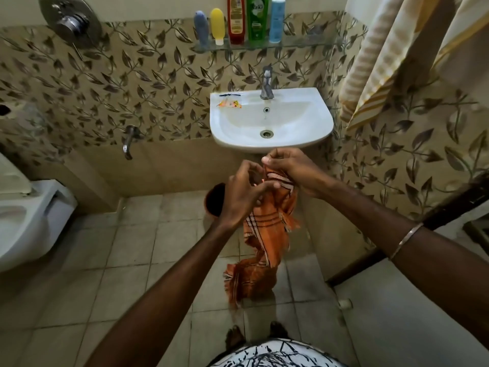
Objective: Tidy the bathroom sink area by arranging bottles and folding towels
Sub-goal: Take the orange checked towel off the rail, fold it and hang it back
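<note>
Both hands are raised in front of the white wall-hung basin (272, 144), just below its front rim. The left hand (244, 193) and right hand (291, 172) each have fingers curled onto the top edge of an orange checked towel (260, 234), pinching the cloth between thumb and fingertips. The two grips sit close together, nearly touching. The towel hangs bunched and twisted from the grip, its lower frayed end trailing down toward the tiled floor (127, 260); contact with the floor cannot be told.

A metal bangle (406, 241) is on the right forearm.

On the glass shelf (304, 42) above the chrome tap (266, 83), five bottles stand upright in a row: blue-grey (201, 27), yellow (217, 26), red (236, 19), green (257, 18), light blue (277, 19). A small orange sachet (229, 103) lies on the basin's left ledge.
</note>
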`<state>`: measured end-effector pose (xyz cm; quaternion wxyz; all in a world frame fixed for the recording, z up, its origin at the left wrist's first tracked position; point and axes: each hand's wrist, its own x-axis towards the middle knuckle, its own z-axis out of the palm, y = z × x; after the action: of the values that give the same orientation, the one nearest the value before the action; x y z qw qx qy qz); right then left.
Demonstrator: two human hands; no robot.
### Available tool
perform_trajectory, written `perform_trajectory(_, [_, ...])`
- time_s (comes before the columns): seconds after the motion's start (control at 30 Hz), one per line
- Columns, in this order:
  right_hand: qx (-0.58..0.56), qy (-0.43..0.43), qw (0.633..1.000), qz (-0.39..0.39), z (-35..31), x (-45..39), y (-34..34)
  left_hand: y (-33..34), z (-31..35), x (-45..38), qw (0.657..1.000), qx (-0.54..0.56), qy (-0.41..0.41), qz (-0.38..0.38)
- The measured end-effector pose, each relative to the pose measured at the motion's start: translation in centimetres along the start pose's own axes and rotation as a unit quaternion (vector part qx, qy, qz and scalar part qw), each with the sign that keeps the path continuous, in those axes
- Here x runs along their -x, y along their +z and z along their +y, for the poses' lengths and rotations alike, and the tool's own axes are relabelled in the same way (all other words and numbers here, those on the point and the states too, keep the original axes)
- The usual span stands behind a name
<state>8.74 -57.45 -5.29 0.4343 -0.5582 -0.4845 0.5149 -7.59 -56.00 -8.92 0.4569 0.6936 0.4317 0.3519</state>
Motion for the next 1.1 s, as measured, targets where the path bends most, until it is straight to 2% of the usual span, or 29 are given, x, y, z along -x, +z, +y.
perform_trajectory(0.07, [-0.036, -0.001, 0.999, -0.011, 0.0, 0.2, -0.2, 0.2, -0.9, 0.2, 0.994, -0.105, 0.011, -0.029])
perform_trajectory(0.17, [-0.039, -0.017, 0.999, -0.011, 0.3, 0.5, -0.7, 0.7, -1.7, 0.8, 0.965, -0.253, 0.056, -0.037])
perform_trajectory(0.3, [-0.04, -0.031, 0.997, 0.063, 0.7, 1.5, -2.7, 1.0, -2.5, 2.0, 0.923, -0.378, 0.07, -0.002])
perform_trajectory(0.37, [-0.048, -0.029, 0.996, 0.074, 1.1, 2.1, -4.0, 0.7, -3.1, 2.3, 0.921, -0.375, 0.1, 0.041])
perform_trajectory(0.53, [0.028, -0.028, 0.998, 0.054, 2.8, 3.6, -6.5, 0.5, -1.1, 2.4, 0.957, -0.234, 0.133, 0.111])
perform_trajectory(0.77, [0.16, -0.001, 0.986, -0.04, 5.1, 4.9, -7.6, 1.8, -0.1, 2.1, 0.983, -0.137, 0.1, 0.072])
perform_trajectory(0.87, [0.134, -0.043, 0.99, -0.022, 6.0, 5.1, -7.8, 1.7, -0.5, 2.3, 0.981, -0.167, 0.1, 0.018])
perform_trajectory(0.93, [0.104, -0.051, 0.993, -0.006, 6.2, 5.2, -8.4, 1.3, -0.9, 2.4, 0.965, -0.239, 0.106, -0.009])
perform_trajectory(1.03, [0.067, -0.025, 0.997, -0.001, 6.7, 5.2, -9.1, 1.1, -1.3, 2.8, 0.939, -0.314, 0.138, -0.003])
perform_trajectory(1.1, [0.054, -0.009, 0.998, -0.007, 7.2, 5.2, -9.4, 1.3, -1.3, 3.1, 0.955, -0.262, 0.133, 0.031])
